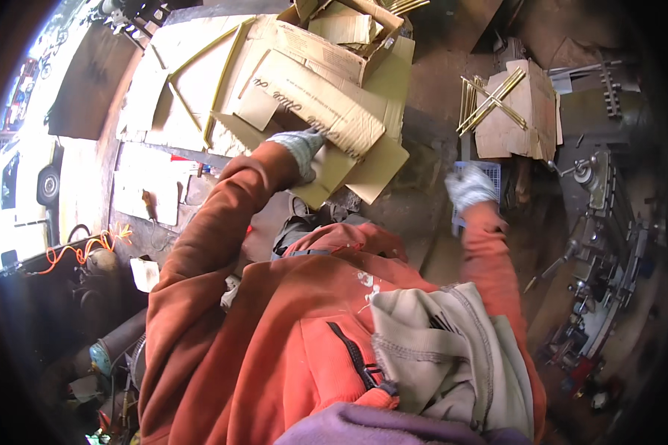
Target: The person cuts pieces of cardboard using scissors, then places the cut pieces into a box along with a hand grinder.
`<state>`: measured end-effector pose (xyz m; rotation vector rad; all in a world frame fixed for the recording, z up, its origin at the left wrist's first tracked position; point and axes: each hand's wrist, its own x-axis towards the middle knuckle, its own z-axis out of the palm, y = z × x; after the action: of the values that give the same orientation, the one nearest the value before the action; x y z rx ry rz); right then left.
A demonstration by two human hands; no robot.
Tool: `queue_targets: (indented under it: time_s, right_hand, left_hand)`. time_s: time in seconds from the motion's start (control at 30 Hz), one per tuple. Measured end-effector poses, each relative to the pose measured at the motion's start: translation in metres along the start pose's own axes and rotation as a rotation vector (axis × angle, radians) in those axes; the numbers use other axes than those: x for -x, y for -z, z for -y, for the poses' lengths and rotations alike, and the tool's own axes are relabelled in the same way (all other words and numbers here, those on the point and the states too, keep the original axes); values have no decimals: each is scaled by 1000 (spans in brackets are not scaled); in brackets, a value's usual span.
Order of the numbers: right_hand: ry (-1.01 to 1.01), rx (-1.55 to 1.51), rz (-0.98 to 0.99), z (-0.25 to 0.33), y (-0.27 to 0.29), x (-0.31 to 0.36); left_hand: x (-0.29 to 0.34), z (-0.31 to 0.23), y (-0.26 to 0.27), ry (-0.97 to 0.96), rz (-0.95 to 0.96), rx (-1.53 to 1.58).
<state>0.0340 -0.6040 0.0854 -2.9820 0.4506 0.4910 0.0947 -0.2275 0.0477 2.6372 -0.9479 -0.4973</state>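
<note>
My left hand (298,152), in a pale knitted glove, grips the near edge of an open cardboard box (326,104). The box lies tilted with its flaps spread, and dark writing runs along its side. My fingertips are partly hidden at its edge. Off to the right, my right hand (470,187), gloved too, hovers over or touches a blue plastic crate (490,172); I cannot tell which. Motion smears its fingers, and no held object can be made out there.
Long brass-coloured rods (234,67) lie on flat cardboard (141,104) at the left. More rods (497,100) cross on a cardboard-topped stand (490,141) at the right. Another open carton (349,30) is at the back. Machinery (594,245) lines the right, and an orange cord (82,252) hangs left.
</note>
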Motion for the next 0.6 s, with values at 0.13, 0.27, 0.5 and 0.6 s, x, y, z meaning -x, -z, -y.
queue_targets:
  time_s: [0.13, 0.27, 0.5, 0.6]
  right_hand:
    - [-107, -714, -17, -86, -38, 2]
    - [62, -1145, -21, -30, -56, 8]
    - [522, -954, 46, 36, -44, -10]
    - [343, -1343, 350, 34, -29, -7]
  left_hand:
    - [16, -24, 38, 427, 358, 596]
    - [1, -2, 1, 888, -125, 1862]
    - [26, -8, 77, 485, -558, 1699]
    - [53, -6, 160, 309, -102, 936]
